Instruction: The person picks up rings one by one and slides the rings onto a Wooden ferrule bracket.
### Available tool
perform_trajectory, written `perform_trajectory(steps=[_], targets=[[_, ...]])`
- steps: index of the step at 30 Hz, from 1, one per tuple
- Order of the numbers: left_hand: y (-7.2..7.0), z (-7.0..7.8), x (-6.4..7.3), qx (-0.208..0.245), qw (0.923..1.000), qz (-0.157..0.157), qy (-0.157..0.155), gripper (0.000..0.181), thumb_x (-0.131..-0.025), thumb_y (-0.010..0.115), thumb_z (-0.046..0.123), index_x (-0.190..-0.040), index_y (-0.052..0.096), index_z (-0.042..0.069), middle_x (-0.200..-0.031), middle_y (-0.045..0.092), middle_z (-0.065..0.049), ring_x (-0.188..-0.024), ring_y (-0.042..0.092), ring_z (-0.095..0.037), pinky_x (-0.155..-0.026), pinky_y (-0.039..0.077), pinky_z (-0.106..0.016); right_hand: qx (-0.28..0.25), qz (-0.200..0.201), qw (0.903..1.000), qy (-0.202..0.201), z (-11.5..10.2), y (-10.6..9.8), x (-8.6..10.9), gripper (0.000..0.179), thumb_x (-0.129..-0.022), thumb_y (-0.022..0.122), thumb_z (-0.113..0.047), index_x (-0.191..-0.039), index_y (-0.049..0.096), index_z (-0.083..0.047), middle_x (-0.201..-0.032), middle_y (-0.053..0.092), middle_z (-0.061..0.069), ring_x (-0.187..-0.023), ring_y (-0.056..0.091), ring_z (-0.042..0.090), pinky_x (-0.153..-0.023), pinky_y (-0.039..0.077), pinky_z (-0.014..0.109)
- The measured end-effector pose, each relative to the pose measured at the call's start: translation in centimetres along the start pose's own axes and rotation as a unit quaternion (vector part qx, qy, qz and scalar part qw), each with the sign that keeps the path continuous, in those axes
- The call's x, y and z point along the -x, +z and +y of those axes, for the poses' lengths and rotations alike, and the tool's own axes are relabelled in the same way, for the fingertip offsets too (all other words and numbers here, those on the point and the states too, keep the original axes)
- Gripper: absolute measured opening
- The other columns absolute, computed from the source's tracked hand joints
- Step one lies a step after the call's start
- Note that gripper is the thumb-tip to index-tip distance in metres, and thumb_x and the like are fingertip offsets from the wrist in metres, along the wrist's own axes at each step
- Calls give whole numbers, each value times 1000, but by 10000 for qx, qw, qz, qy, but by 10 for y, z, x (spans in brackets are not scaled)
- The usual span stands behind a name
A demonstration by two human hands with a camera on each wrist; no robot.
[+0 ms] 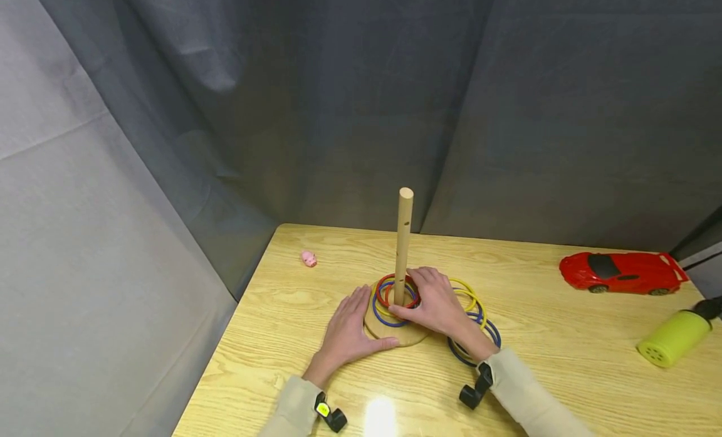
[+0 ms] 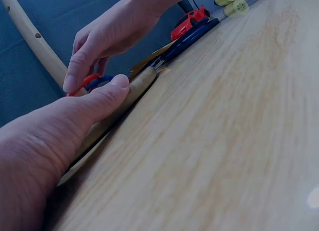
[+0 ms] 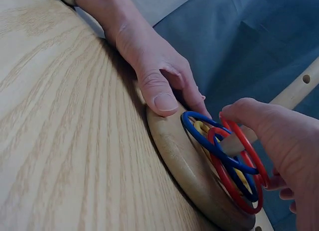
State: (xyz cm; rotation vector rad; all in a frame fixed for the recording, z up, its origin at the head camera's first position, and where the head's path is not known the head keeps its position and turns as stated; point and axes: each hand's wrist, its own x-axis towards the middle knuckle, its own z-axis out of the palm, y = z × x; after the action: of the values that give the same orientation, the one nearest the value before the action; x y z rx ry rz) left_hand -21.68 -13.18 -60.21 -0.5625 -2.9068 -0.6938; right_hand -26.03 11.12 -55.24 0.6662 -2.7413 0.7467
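My right hand [image 1: 431,299] pinches a red ring [image 3: 249,146] around the single peg [image 1: 403,249]; my left hand [image 1: 351,332], thumb and fingers apart, rests against the one round base [image 1: 414,336]. I judge the work partway: at least two red, two blue and one yellow encircle the peg, while loose rings [image 1: 478,299], at least two yellow and two blue, remain beside it.

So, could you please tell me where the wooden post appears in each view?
Head: the wooden post stands right of centre.
Left wrist: the wooden post slants down from the upper left corner.
Right wrist: the wooden post slants in from the right edge, partly behind the right hand.
Shared landmark: the round wooden base, which the left hand touches.
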Motion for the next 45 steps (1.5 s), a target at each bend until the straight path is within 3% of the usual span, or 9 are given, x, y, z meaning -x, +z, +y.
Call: perform_trajectory(steps=[6,13,24,36,45], targets=[[1,0,0,-32,10000,33,30,135,-72,57,97,-166,26,6,-172,28,-9,-159,23,-24,-130,22,-41,-195,-22,9998,88,3,-8,11,99,-82,77,-69,-149,54,0,-145,58,20,-142,47,41,-120,34,60],[1,0,0,7,10000,-14,-18,135,-71,58,97,-166,24,7,-172,27,-9,-160,22,-24,-131,20,-41,-364,175,9989,256,9,-20,29,97,-83,81,-60,-151,49,2,-152,53,21,-144,44,43,-117,36,65],[3,-2,-1,-1,10000,-12,-43,136,-70,57,98,-167,24,8,-172,26,-8,-160,21,-23,-131,18,-39,-158,386,9973,603,30,-33,55,101,-81,85,-51,-154,43,5,-154,47,26,-142,41,47,-112,35,70],[3,0,-3,22,10000,14,9,137,-70,57,98,-166,25,6,-172,27,-9,-160,22,-24,-131,20,-41,233,345,9902,1332,44,-37,74,111,-77,85,-60,-151,41,10,-149,47,33,-137,44,52,-111,37,70],[3,0,-1,-53,9999,78,38,136,-70,58,97,-166,26,6,-171,28,-9,-159,24,-25,-130,23,-43,462,162,9817,1840,47,-31,84,117,-73,81,-72,-147,44,11,-139,53,33,-127,48,52,-100,43,70]])
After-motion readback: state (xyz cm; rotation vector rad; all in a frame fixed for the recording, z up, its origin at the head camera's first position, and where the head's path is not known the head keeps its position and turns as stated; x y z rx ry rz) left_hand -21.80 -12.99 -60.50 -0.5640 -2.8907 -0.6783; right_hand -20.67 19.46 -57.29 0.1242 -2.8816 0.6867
